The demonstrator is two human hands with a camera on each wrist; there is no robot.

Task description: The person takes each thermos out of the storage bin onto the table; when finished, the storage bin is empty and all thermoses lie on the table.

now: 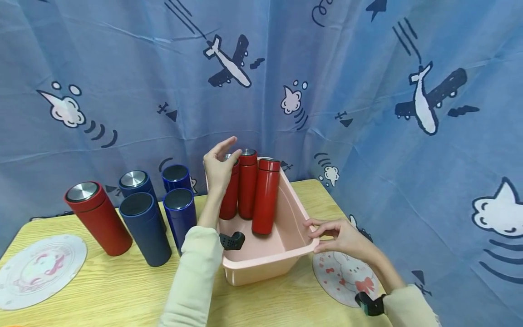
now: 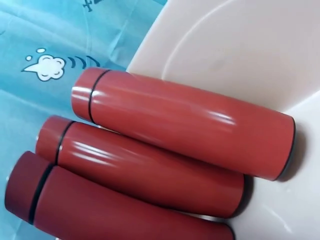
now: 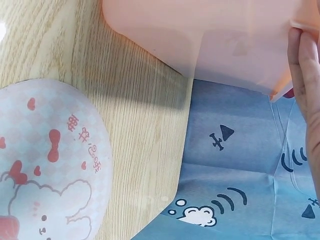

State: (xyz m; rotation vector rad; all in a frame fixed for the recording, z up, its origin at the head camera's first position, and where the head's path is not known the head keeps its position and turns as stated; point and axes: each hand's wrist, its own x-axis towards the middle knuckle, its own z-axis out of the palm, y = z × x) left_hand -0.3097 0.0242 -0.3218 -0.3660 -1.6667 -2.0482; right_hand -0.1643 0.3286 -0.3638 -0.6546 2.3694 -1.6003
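Left hand, wide and apparently empty, is by three red bottles at the far edge of the tub; right hand pinches its near-right corner. Loading looks underway; next probably calls for gripping the outside bottle.

Head view: worn on the head, facing forward and down across the wooden table to the airplane-print curtain; the farthest back and widest, taking in left hand and right hand.
Left wrist view: close over the pink plastic tub, facing into it; rolled, so the three red vacuum flasks lie nearly crosswise.
Right wrist view: close outside the tub, facing its outer wall, with table and curtain beside it.
Shared, head and left wrist: flasks, tub interior, curtain.
Shared, head and right wrist: round bunny-print placemat, right hand, curtain.
Shared, both wrists: tub, inside versus outside.
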